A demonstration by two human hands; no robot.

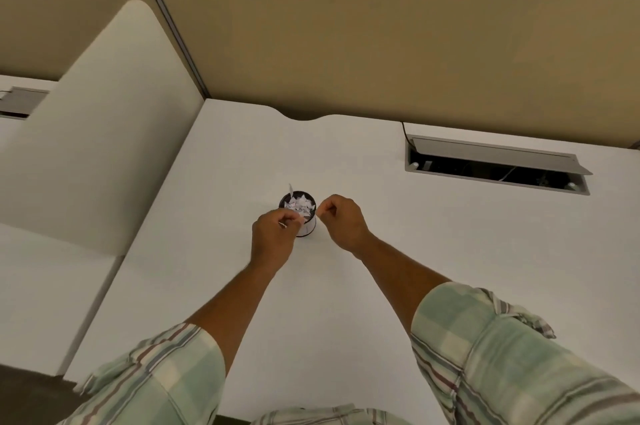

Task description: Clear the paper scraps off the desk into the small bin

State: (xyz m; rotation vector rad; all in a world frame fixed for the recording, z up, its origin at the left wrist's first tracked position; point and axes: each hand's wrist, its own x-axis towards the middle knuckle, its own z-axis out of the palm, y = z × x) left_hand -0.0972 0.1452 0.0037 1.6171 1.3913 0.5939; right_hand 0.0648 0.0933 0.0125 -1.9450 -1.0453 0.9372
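A small round bin [308,229] with a dark rim stands on the white desk [346,303], filled with white paper scraps [298,205]; one strip sticks up at its far left edge. My left hand [273,237] is at the bin's near left side, fingers pinched on a small white scrap at the rim. My right hand [343,222] hovers just right of the bin with its fingers curled closed; whether it holds a scrap is hidden.
An open cable hatch [495,165] with a raised grey lid is set into the desk at the back right. A beige partition wall [381,44] runs along the far edge. A cream divider panel [93,134] stands on the left.
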